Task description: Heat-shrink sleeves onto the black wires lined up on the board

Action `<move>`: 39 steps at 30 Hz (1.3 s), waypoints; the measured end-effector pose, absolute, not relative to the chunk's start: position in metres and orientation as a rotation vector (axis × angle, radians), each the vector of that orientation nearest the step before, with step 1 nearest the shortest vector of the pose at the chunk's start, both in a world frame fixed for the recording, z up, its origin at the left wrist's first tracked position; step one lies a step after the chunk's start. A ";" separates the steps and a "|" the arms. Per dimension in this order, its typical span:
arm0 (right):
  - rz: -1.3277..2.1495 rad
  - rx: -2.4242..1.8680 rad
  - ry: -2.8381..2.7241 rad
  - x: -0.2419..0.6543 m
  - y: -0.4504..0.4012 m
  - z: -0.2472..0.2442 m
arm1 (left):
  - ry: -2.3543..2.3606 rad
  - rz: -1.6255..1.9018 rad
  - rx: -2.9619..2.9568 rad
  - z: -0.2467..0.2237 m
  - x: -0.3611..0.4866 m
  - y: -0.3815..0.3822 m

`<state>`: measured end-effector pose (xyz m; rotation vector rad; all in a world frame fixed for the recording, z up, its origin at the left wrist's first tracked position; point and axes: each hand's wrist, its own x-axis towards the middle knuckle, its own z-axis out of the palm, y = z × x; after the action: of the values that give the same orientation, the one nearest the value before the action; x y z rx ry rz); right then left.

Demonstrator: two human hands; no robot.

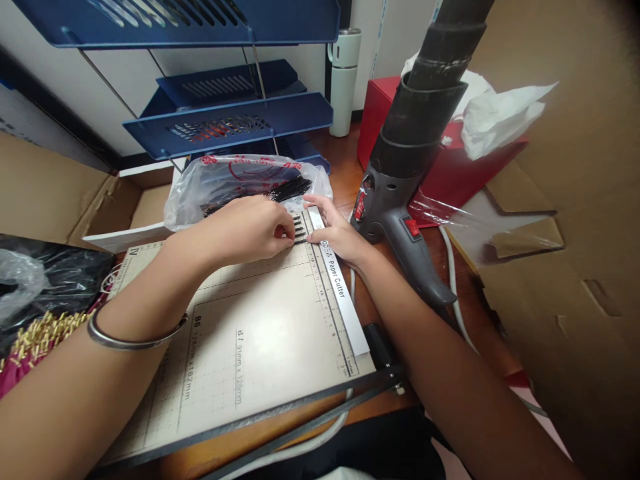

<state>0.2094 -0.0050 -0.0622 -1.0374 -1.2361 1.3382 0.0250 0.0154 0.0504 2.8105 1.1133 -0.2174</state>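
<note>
A cream paper cutter board (280, 320) with printed size lines lies before me. Several short black strips (300, 229) rest side by side near its far right end. My left hand (255, 230) is closed over the board, its thumb and finger pinched at the left ends of these strips; what the pinch holds is hidden. My right hand (337, 230) lies across the white ruler strip (345, 300) marked "Paper Cutter". Its thumb and forefinger are apart, with the thumb tip close to the strips' right ends.
Behind the board, a clear plastic bag (187, 197) contains thin black pieces. A grey heat gun (405, 180) stands nozzle-up at right, before a red tissue box (380, 100). Blue shelf trays (295, 113), a pale tumbler (345, 83) and cardboard boxes surround the table; a white cable (453, 287) runs along it.
</note>
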 end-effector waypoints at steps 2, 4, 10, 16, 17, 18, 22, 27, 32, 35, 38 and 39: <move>1.344 -1.033 -1.237 0.210 -0.005 -0.062 | 1.114 -0.224 2.814 0.050 0.025 0.015; 1.348 -1.036 -1.238 0.210 -0.005 -0.062 | 1.112 -0.227 2.817 0.050 0.025 0.015; 1.351 -1.026 -1.252 0.211 -0.005 -0.062 | 1.114 -0.233 2.821 0.051 0.025 0.015; 1.326 -1.034 -1.276 0.211 -0.007 -0.061 | 1.101 -0.217 2.811 0.051 0.025 0.015; 1.323 -1.033 -1.277 0.211 -0.007 -0.060 | 1.100 -0.204 2.811 0.050 0.024 0.016; 1.320 -1.032 -1.277 0.212 -0.007 -0.060 | 1.096 -0.189 2.812 0.049 0.024 0.016; 1.315 -1.032 -1.269 0.211 -0.006 -0.062 | 1.064 -0.139 2.823 0.047 0.022 0.018; 1.312 -1.006 -1.217 0.209 -0.005 -0.065 | 1.061 -0.143 2.825 0.049 0.023 0.016; 1.311 -1.030 -1.110 0.205 -0.005 -0.063 | 1.069 -0.134 2.789 0.057 0.019 0.017; 1.306 -1.029 -1.062 0.202 -0.005 -0.061 | 1.103 -0.058 2.774 0.060 0.013 0.021; 1.316 -1.018 -1.050 0.201 -0.005 -0.060 | 1.212 0.050 2.780 0.058 0.009 0.026; 1.323 -1.015 -1.049 0.202 -0.005 -0.061 | 1.251 0.102 2.779 0.056 0.008 0.027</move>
<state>0.2018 -0.0055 -0.0607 -1.0153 -1.0493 1.3228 0.0081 0.0274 0.0562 2.7787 1.2508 0.1017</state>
